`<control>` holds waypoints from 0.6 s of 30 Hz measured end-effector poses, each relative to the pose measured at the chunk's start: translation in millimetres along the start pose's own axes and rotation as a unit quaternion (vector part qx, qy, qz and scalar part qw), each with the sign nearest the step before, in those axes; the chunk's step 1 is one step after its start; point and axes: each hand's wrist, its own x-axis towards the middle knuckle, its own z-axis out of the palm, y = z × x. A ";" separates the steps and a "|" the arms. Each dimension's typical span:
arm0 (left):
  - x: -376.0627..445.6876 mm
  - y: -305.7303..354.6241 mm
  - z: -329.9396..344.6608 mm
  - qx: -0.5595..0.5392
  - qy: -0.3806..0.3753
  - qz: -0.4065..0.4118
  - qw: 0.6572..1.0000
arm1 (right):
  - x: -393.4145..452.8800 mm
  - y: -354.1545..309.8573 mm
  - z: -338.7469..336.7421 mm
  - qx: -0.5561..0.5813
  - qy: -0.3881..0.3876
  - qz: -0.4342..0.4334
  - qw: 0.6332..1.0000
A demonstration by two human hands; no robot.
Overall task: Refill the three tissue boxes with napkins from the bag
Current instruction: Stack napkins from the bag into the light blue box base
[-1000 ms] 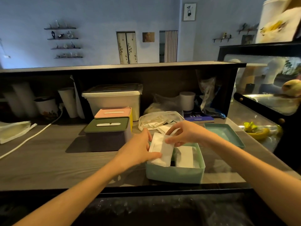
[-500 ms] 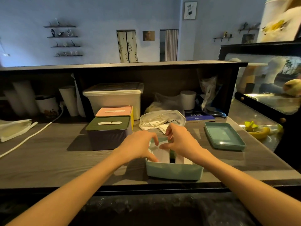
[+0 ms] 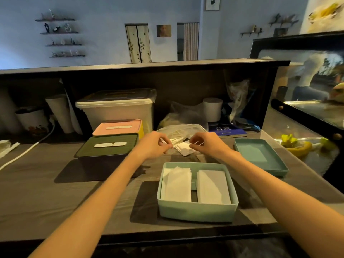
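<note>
While the pink box (image 3: 117,127) and the green box (image 3: 108,145) sit stacked with their lids on at my left, I judge the job about two thirds done, though I cannot see inside either. Only the teal box (image 3: 197,211) in front of me lies uncovered; its lid (image 3: 260,157) rests upside down on the counter (image 3: 37,192) to the right.

Inside the teal box are two white napkin stacks (image 3: 177,185) side by side with a gap between them, sitting well below the rim, so I think it wants more before the lid goes on.

Just beyond it lies the clear bag (image 3: 181,128), its mouth toward me, loose napkins (image 3: 183,148) spilling out. My left hand (image 3: 155,145) pinches the bag's edge with curled fingers. My right hand (image 3: 206,143) curls over the loose napkins, fingertips closing on them; whether it truly has a hold I cannot tell.
</note>
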 end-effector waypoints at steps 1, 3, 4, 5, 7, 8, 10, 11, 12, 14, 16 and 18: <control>9.5 -3.7 5.7 -0.023 0.003 -0.013 1.000 | 8.3 1.4 5.8 -0.009 -0.005 -0.008 1.000; 27.3 -12.0 19.5 -0.072 0.014 -0.041 0.996 | 22.0 4.8 17.5 -0.028 -0.018 -0.010 0.999; 36.8 -16.6 26.9 -0.093 0.029 -0.048 0.994 | 27.6 7.3 23.1 -0.040 -0.029 -0.010 0.999; 46.0 -21.4 34.6 -0.110 0.048 -0.051 0.991 | 31.6 9.9 27.6 -0.054 -0.038 -0.014 0.998; 61.7 -30.6 48.7 -0.148 0.077 -0.056 0.984 | 38.2 15.6 34.0 -0.086 -0.037 -0.033 0.995; 64.9 -34.0 53.5 -0.173 0.087 -0.057 0.980 | 37.9 17.1 34.6 -0.097 -0.031 -0.044 0.994; 72.0 -43.5 63.5 -0.211 0.105 -0.056 0.970 | 39.9 21.6 36.3 -0.109 -0.036 -0.058 0.992; 73.3 -47.6 66.3 -0.224 0.110 -0.059 0.967 | 40.2 23.7 36.5 -0.111 -0.040 -0.066 0.991; 73.8 -50.3 67.3 -0.238 0.110 -0.063 0.963 | 41.5 26.9 36.8 -0.106 -0.040 -0.070 0.991; 74.9 -52.4 66.6 -0.278 0.108 -0.063 0.952 | 42.7 32.1 35.0 -0.069 -0.028 -0.075 0.994; 74.1 -48.6 63.4 -0.311 0.112 -0.045 0.943 | 44.3 34.4 29.3 -0.041 0.006 -0.075 0.996; 71.0 -43.6 60.7 -0.317 0.095 -0.023 0.943 | 45.7 33.0 21.5 -0.028 0.043 -0.073 0.996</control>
